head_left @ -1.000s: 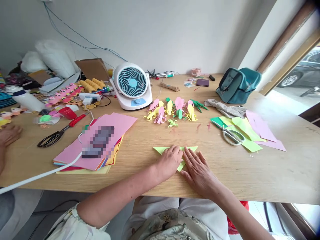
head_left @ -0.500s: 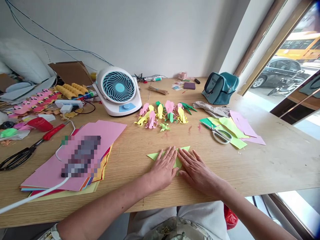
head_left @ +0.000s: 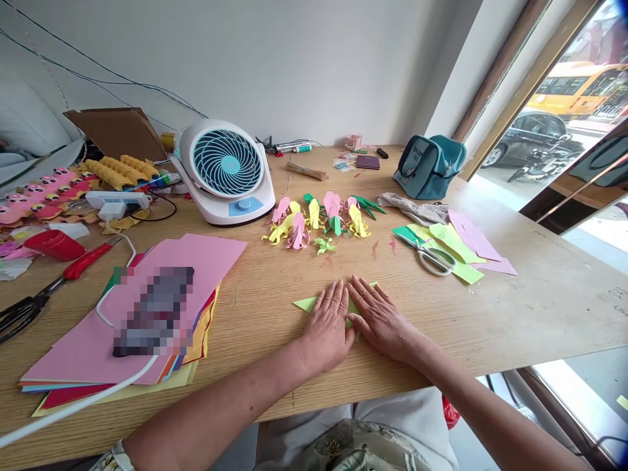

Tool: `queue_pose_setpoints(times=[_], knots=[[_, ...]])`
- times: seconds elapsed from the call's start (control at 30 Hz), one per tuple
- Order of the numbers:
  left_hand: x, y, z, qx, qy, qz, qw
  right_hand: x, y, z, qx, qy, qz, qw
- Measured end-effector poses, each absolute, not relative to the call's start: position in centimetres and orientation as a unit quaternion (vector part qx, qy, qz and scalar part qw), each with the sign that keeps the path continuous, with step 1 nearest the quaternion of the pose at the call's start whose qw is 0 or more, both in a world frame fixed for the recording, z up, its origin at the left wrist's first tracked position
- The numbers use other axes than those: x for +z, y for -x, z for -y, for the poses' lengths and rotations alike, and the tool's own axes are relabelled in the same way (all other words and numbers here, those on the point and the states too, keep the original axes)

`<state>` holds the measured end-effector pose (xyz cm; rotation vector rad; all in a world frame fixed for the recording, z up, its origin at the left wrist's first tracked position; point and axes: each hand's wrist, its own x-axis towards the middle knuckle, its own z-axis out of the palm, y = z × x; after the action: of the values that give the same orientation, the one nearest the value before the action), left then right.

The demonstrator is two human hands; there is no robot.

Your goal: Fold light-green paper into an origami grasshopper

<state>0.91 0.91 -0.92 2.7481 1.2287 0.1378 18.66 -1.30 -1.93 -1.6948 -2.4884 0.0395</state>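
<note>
While both forearms reach in from the bottom of the frame over the near edge of the table point(head_left: 510, 320), the left hand point(head_left: 326, 333) and right hand point(head_left: 385, 320) lie palm down at lower centre on a folded piece of light green paper point(head_left: 305, 304); its left corner pokes out past the left fingers. The left fingers are straight and nearly together, the thumb angled inward; the right fingers are slightly spread, the thumb turned towards the other hand; neither hand seems to pinch anything, though the covered folds cannot be made out.

The step in hand looks like pressing the paper flat; a further move would call for steady, even pressure and for keeping the corners lined up. Bare wood lies on both sides, widest at right; a stack of coloured paper point(head_left: 216, 252) bounds the room at lower left, with a white cable point(head_left: 73, 413) running off it over the near edge.

Farther up, small paper figures point(head_left: 332, 204) cluster at centre; white-handled scissors point(head_left: 436, 260) rest on paper scraps point(head_left: 454, 242) right of centre; beyond stand a fan point(head_left: 228, 163) at upper left and a teal bag point(head_left: 429, 170) at upper right.
</note>
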Motion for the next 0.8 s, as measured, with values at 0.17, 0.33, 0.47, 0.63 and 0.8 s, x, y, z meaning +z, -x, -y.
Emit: queue_pose_setpoints(times=[0.17,0.33,0.47,0.63,0.8], knots=[[-1.4,-0.3,-0.9,0.081,-0.901,-0.423,0.052,-2.6,-19.2,1.0,-0.022,0.627,0.776,0.066],[-1.3,-0.2,-0.8,0.082,-0.894,-0.436,0.057,-3.3,-19.8,0.6,-0.039,0.649,0.755,0.085],[-1.1,-0.2,-0.8,0.066,-0.897,-0.433,0.062,-3.4,-20.2,0.3,-0.035,0.682,0.724,0.095],[-1.1,0.0,-0.8,0.069,-0.898,-0.431,0.061,-3.0,-21.1,0.1,0.0,0.681,0.717,0.149],[-1.2,0.3,-0.7,0.087,-0.898,-0.427,0.058,-1.7,-21.8,-0.1,0.03,0.658,0.716,0.232]])
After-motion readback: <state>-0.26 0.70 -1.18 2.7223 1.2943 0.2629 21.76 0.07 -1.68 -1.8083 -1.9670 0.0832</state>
